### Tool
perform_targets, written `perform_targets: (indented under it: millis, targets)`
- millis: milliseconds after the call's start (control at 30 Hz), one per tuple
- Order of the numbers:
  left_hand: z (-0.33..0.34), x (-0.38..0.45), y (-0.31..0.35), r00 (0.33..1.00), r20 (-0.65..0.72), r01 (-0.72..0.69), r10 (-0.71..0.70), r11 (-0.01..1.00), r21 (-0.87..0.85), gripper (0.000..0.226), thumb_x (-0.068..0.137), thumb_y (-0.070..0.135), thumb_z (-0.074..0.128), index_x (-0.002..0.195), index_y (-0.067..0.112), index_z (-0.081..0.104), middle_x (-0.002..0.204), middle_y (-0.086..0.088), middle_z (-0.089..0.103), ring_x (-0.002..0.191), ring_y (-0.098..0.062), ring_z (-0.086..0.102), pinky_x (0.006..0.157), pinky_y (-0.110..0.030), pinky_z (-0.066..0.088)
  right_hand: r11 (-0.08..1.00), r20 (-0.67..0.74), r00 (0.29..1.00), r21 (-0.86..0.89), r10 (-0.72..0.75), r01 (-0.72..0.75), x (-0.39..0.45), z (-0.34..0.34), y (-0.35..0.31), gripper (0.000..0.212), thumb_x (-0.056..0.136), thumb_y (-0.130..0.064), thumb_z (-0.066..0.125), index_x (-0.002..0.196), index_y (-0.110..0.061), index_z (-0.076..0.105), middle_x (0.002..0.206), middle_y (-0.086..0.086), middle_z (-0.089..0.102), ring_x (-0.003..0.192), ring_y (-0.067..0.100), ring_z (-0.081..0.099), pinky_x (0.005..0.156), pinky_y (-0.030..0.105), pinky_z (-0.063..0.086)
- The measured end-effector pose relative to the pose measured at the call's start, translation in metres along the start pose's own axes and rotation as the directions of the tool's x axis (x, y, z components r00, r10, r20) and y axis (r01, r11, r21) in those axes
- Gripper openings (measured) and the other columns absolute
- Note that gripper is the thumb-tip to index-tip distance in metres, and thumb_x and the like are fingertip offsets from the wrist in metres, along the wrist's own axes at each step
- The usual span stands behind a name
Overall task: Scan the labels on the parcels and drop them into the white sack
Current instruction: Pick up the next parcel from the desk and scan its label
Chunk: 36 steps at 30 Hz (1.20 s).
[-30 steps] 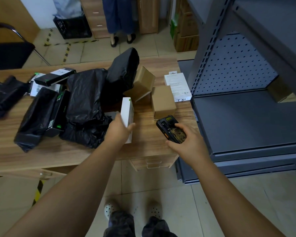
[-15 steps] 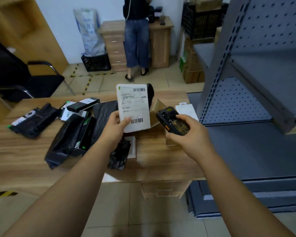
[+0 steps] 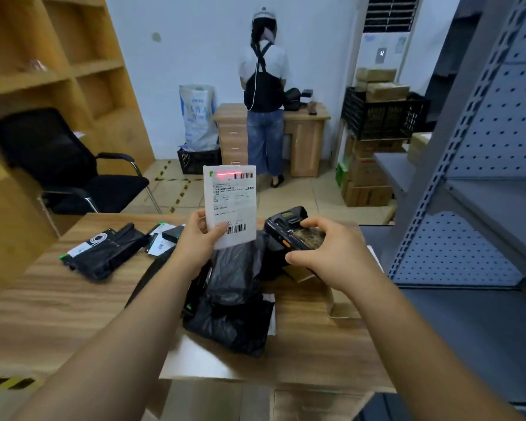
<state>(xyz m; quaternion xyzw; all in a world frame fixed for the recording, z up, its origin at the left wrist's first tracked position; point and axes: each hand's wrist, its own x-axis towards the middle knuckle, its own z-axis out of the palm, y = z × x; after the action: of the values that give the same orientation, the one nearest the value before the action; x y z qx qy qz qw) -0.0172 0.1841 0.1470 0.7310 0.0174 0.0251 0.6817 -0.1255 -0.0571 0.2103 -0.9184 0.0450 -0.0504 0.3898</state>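
My left hand point(image 3: 198, 238) holds a flat white parcel point(image 3: 230, 202) upright above the wooden table point(image 3: 49, 302), its printed label facing me. A red scan line glows across the label's top, near the upper barcode. My right hand point(image 3: 328, 253) grips a black handheld scanner point(image 3: 289, 229) just right of the parcel, pointed towards it. Black plastic-wrapped parcels point(image 3: 237, 302) lie heaped on the table below my hands, and another black parcel point(image 3: 104, 250) lies to the left. No sack shows beside the table.
A grey metal shelf rack point(image 3: 480, 183) stands close on the right. A black office chair point(image 3: 70, 168) and wooden shelving point(image 3: 43, 71) are at left. A person point(image 3: 264, 95) stands at a far desk, back turned. A white printed sack point(image 3: 198, 117) stands against the far wall.
My left hand has lifted the white parcel off the table and turned its label to face me. The scanner has risen beside it, and a red scan line now lies on the label.
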Motion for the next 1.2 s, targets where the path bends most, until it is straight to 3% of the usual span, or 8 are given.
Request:
perform_targets:
  millis: [200, 333, 500, 667, 867, 967, 1067, 1200]
  targets:
    - [-0.054, 0.026, 0.000, 1.000, 0.017, -0.012, 0.011, 0.997, 0.071, 0.038, 0.093, 0.019, 0.067, 0.125, 0.019, 0.047, 0.124, -0.002, 0.064, 0.112, -0.020, 0.063, 0.097, -0.043, 0.051, 0.999, -0.007, 1.000, -0.021, 0.025, -0.025, 0.012, 0.040, -0.046, 0.074, 0.049, -0.058, 0.074, 0.120, -0.044, 0.058, 0.108, -0.009, 0.065, 0.092, 0.016, 0.063, 0.079, 0.040, 0.057]
    - [-0.089, 0.041, 0.000, 0.999, 0.027, -0.027, 0.025, 0.997, 0.066, 0.035, 0.094, 0.016, 0.066, 0.123, 0.020, 0.046, 0.121, 0.000, 0.064, 0.109, -0.017, 0.062, 0.097, -0.043, 0.051, 0.999, 0.022, 0.998, -0.011, 0.054, -0.054, 0.017, 0.066, -0.077, 0.062, 0.061, -0.048, 0.081, 0.118, -0.042, 0.059, 0.101, -0.011, 0.066, 0.079, 0.009, 0.064, 0.068, 0.032, 0.057]
    - [-0.124, 0.054, -0.005, 0.999, 0.038, -0.036, 0.035, 0.999, 0.018, 0.034, 0.095, 0.012, 0.063, 0.124, 0.017, 0.045, 0.118, 0.002, 0.062, 0.103, -0.010, 0.060, 0.076, -0.023, 0.048, 0.997, 0.002, 0.998, -0.050, 0.064, -0.064, 0.015, 0.092, -0.110, 0.058, 0.068, -0.042, 0.081, 0.122, -0.041, 0.059, 0.089, -0.020, 0.060, 0.073, 0.002, 0.061, 0.065, 0.027, 0.054]
    - [-0.147, 0.066, -0.009, 0.997, 0.079, -0.007, 0.007, 1.000, -0.005, 0.032, 0.096, 0.013, 0.062, 0.121, 0.022, 0.045, 0.113, 0.007, 0.062, 0.098, -0.005, 0.060, 0.069, -0.020, 0.047, 0.992, -0.022, 0.997, -0.105, 0.069, -0.071, 0.012, 0.108, -0.130, 0.056, 0.072, -0.045, 0.079, 0.124, -0.041, 0.057, 0.084, -0.023, 0.052, 0.070, -0.001, 0.053, 0.055, 0.023, 0.041]
    - [-0.150, 0.080, -0.009, 0.997, 0.074, -0.001, 0.001, 1.000, 0.004, 0.030, 0.095, 0.023, 0.062, 0.121, 0.018, 0.047, 0.121, -0.003, 0.062, 0.101, -0.016, 0.063, 0.077, -0.034, 0.054, 0.993, -0.118, 0.988, -0.043, 0.104, -0.109, 0.003, 0.125, -0.125, 0.061, 0.065, -0.047, 0.081, 0.122, -0.043, 0.057, 0.103, -0.015, 0.061, 0.087, 0.009, 0.060, 0.074, 0.035, 0.056]
    - [-0.133, 0.083, -0.005, 0.984, 0.178, 0.017, -0.013, 1.000, -0.023, 0.052, 0.083, 0.031, 0.077, 0.123, 0.014, 0.051, 0.117, -0.002, 0.068, 0.101, -0.021, 0.068, 0.085, -0.044, 0.057, 0.987, -0.209, 0.965, 0.009, 0.162, -0.163, -0.006, 0.119, -0.110, 0.063, 0.063, -0.047, 0.081, 0.120, -0.046, 0.055, 0.108, -0.013, 0.063, 0.089, 0.007, 0.062, 0.069, 0.030, 0.057]
    - [-0.098, 0.081, -0.001, 0.943, 0.332, 0.003, -0.017, 0.999, 0.044, 0.049, 0.080, 0.020, 0.081, 0.122, 0.014, 0.056, 0.111, 0.000, 0.071, 0.092, -0.017, 0.070, 0.072, -0.030, 0.058, 0.978, -0.320, 0.925, 0.025, 0.205, -0.208, -0.021, 0.103, -0.093, 0.065, 0.062, -0.047, 0.082, 0.122, -0.046, 0.057, 0.106, -0.016, 0.063, 0.091, 0.006, 0.063, 0.077, 0.031, 0.057]
    - [-0.040, 0.055, 0.008, 0.868, 0.497, -0.052, 0.003, 0.995, 0.084, 0.042, 0.085, 0.012, 0.075, 0.117, 0.014, 0.047, 0.106, 0.006, 0.065, 0.093, -0.009, 0.064, 0.068, -0.022, 0.048, 0.964, -0.445, 0.859, 0.040, 0.253, -0.263, -0.053, 0.077, -0.068, 0.064, 0.067, -0.043, 0.085, 0.125, -0.039, 0.059, 0.109, -0.019, 0.059, 0.098, 0.003, 0.059, 0.084, 0.029, 0.052]
